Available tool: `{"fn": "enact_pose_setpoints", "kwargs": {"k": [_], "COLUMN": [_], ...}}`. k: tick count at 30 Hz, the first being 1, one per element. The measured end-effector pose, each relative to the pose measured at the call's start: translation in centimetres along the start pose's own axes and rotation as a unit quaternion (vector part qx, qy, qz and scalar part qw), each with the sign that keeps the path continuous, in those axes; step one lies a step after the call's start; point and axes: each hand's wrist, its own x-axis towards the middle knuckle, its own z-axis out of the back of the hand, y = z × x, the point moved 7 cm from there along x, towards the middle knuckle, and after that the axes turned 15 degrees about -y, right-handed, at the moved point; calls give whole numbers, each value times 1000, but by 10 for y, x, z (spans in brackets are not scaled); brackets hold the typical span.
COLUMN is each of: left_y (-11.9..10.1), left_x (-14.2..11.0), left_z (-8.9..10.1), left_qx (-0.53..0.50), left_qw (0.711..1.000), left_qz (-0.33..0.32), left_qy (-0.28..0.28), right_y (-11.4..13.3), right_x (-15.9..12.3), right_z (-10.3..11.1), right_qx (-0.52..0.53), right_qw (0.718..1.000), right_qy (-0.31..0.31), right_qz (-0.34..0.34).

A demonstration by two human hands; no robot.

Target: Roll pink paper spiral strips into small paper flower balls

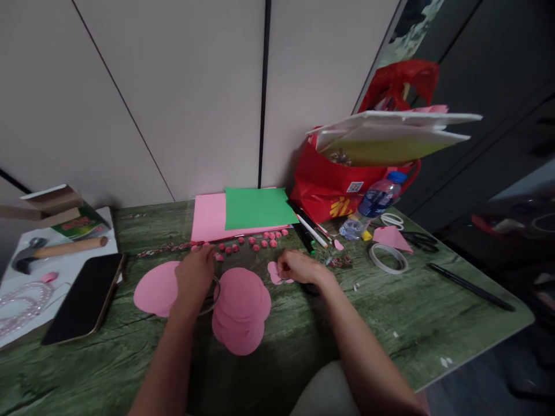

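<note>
My left hand (197, 270) reaches down at the left end of a row of small round pink pieces (256, 248). Its fingers are bent together at those pieces, and their tips are hidden. Beneath its wrist lie a large pink paper circle (156, 288) and part of a roll of tape (215, 293). My right hand (298, 267) is closed over some small pink paper circles (273, 270); whatever its fingertips pinch is too small to make out. Between my forearms lies an overlapping pile of larger pink paper circles (241, 306).
Green sheet (258, 209) and pink sheet (209, 216) lie at the back. A red bag (321, 185), water bottle (380, 196), pens (313, 231), white tape roll (388, 259) and scissors (420, 240) stand or lie rightward. Leftward are a phone (87, 297) and hammer (65, 248).
</note>
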Motion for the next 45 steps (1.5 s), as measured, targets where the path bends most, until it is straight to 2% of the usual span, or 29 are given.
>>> {"fn": "enact_pose_setpoints", "kwargs": {"k": [2,3,6,9,12,15,18,22,25,28,32,35,39,45], "left_y": [-5,-8,-20,-28,-30,-30,-32,-35,-29,-28,-35,-35,-33,-43], "left_x": [1,0,-2,-6,-10,-11,-11,-12,-14,-17,-19,-19,-19,-22], "left_z": [0,-1,-1,4,11,19,26,23,11,1,-4,-6,-8,-8], "left_qx": [-138,-228,-313,-468,-524,-529,-512,-495,-481,-459,-444,-432,-407,-439], "left_qw": [990,973,949,879,845,841,853,864,867,877,888,892,902,888], "left_qz": [21,38,34,71,99,115,104,91,132,142,119,128,129,94], "left_qy": [-6,5,29,55,42,9,-18,-4,-10,-6,27,47,56,105], "right_y": [2,3,14,47,93,121,130,109,91,83,79,77,76,71], "right_x": [0,-1,-5,-20,-40,-47,-34,-5,7,12,15,16,15,13], "right_z": [-1,1,17,54,99,113,92,61,48,40,32,29,25,19], "right_qx": [9,14,26,45,162,312,400,393,391,393,360,337,350,327], "right_qw": [1000,1000,999,997,975,932,903,904,898,898,919,932,932,942], "right_qy": [0,-3,-21,-62,-149,-187,-156,-170,-202,-195,-160,-130,-87,-67], "right_qz": [5,6,10,32,42,4,14,6,-10,3,30,41,39,34]}}
